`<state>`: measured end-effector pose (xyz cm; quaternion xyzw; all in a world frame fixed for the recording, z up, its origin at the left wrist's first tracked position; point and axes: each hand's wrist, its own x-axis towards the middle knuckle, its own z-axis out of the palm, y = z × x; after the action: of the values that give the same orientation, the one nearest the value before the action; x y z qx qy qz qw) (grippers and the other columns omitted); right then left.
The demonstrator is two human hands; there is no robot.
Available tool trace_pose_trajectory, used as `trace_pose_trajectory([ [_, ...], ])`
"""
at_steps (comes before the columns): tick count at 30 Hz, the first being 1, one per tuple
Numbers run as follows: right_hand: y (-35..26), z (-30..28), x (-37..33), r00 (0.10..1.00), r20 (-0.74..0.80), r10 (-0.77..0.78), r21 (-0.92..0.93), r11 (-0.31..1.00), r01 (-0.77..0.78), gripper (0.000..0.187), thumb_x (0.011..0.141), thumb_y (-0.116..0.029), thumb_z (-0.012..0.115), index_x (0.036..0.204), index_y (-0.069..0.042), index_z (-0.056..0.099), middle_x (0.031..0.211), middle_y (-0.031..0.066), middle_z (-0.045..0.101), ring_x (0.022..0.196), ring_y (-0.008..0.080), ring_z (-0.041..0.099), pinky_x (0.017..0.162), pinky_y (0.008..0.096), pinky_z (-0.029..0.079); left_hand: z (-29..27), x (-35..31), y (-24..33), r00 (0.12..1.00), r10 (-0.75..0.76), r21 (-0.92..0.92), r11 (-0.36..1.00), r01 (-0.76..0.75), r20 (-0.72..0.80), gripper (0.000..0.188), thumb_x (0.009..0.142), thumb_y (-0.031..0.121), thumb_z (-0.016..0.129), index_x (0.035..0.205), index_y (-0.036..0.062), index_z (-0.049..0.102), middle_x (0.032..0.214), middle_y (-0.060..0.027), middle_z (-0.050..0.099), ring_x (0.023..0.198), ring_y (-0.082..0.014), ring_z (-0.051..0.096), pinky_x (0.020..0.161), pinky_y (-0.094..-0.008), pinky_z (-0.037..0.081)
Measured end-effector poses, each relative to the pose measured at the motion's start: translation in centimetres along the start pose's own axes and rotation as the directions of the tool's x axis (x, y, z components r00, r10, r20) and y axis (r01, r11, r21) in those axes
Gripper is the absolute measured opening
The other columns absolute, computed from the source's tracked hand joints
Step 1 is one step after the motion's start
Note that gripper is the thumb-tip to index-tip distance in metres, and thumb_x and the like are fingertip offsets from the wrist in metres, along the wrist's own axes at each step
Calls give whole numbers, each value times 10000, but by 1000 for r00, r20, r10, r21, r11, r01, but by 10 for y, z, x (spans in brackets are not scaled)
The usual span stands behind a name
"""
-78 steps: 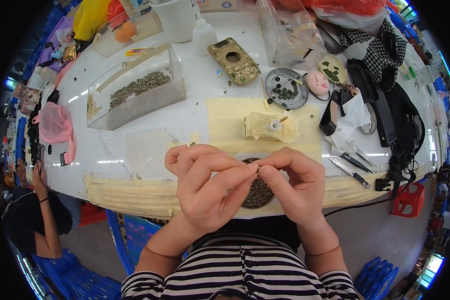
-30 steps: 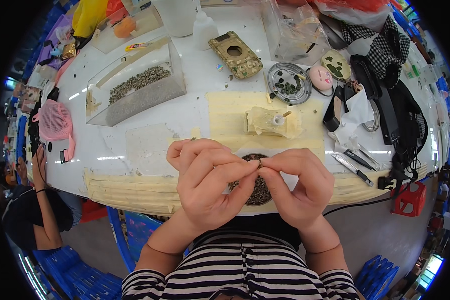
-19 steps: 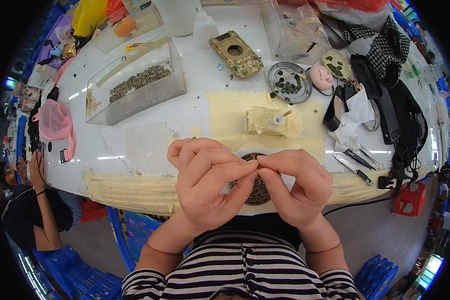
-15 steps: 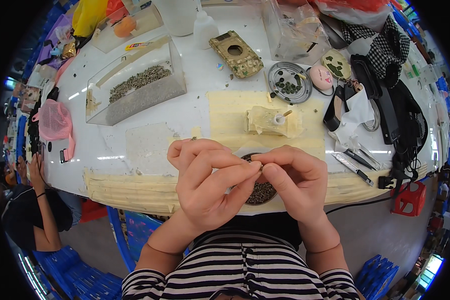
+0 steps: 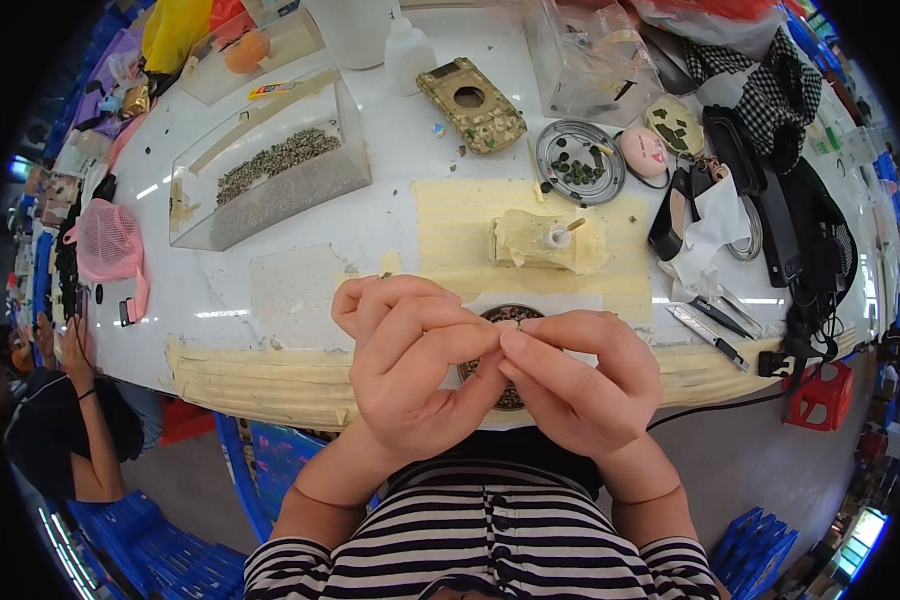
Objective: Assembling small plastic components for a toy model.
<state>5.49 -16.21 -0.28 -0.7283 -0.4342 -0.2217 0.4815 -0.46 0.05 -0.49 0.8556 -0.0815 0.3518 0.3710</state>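
Note:
My left hand [image 5: 410, 365] and my right hand [image 5: 595, 385] meet fingertip to fingertip at the table's near edge. Both pinch with thumb and forefinger. Whatever sits between the fingertips is too small and too covered to name. Under the hands is a round dish [image 5: 511, 312] of small brownish-grey bits, mostly hidden by my fingers. A tiny dark speck [image 5: 386, 276] shows by the curled outer fingers of my left hand. Beyond the hands, a taped block [image 5: 536, 243] bears a small white cup-like piece with a thin stick in it.
A clear bin [image 5: 270, 195] of small grey parts stands left. Farther back are a camouflage model tank hull [image 5: 470, 108], a white squeeze bottle [image 5: 408, 58] and a metal dish [image 5: 582, 165] with dark green pieces. A craft knife [image 5: 708, 337] and tweezers [image 5: 740, 312] lie right. Another person's arm [image 5: 92, 430] is far left.
My right hand has turned a little, and its fingertips have shifted left against those of my left hand. The left hand stays nearly in place.

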Motion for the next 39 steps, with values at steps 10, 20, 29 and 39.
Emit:
trace_pose_trajectory([
  [10, -3, -5, 3, 970, 51, 239, 150, 958, -244, 236, 785, -22, 808, 1010, 4, 744, 892, 121, 725, 739, 206, 711, 639, 279, 561, 0, 1, 0, 1000, -30, -47, 998, 30, -5, 232, 702, 75, 837, 907, 136, 747, 863, 42, 646, 867, -185, 576, 847, -355, 314],
  [20, 2, -5, -4, 851, 188, 491, 449, 727, -519, 182, 833, 2, 768, 1011, 16, 736, 897, 109, 719, 751, 166, 696, 658, 264, 559, -2, 2, 1, 1000, 18, 14, 1000, -18, 3, 257, 685, 80, 833, 921, 145, 754, 875, 47, 656, 863, -182, 577, 841, -356, 314],
  [29, -6, 0, -1, 994, -26, 109, 30, 994, -108, 290, 734, -7, 826, 1014, -26, 752, 865, 106, 716, 708, 209, 695, 585, 276, 543, 1, 1, 0, 999, -30, -30, 999, 30, -14, 238, 685, 62, 822, 900, 134, 751, 863, 40, 651, 868, -184, 584, 853, -356, 308],
  [39, -8, -4, -1, 721, 268, 639, 570, 498, -654, 161, 881, -18, 746, 1025, 45, 712, 927, 102, 740, 803, 133, 712, 736, 257, 569, -1, 1, 1, 1000, 7, -20, 1000, -6, 15, 250, 686, 79, 833, 910, 148, 747, 872, 50, 655, 878, -184, 578, 847, -364, 307],
])
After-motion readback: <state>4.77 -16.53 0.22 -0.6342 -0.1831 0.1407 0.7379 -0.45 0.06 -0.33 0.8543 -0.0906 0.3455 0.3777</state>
